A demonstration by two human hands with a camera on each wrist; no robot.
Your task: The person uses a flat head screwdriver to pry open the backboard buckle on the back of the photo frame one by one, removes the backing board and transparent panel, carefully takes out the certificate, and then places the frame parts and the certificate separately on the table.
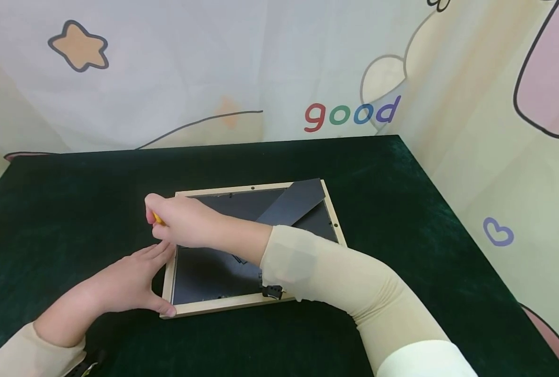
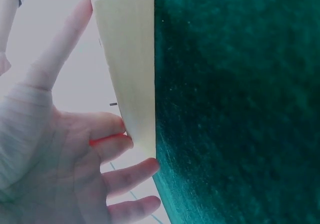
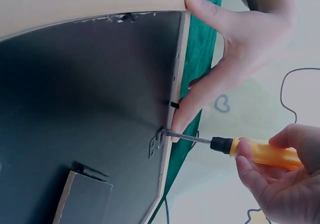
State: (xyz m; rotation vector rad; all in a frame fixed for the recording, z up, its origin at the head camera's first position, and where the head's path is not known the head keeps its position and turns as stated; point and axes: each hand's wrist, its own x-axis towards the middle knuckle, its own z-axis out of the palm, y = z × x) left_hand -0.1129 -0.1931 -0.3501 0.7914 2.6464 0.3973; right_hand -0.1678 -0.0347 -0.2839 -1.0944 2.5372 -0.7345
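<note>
Seemingly mid-job, a yellow-handled screwdriver (image 3: 267, 154) is being gripped by the right hand (image 1: 181, 220), a pale-wood frame (image 1: 213, 306) braced by the splayed left hand (image 1: 131, 280).

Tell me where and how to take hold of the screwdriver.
I'd take the screwdriver by its yellow handle, coming from the end opposite the shaft, outside the frame. The handle is thick and points away from the frame, while the thin metal shaft runs to the frame's edge and probably offers less purchase. The right hand grips that handle.
</note>
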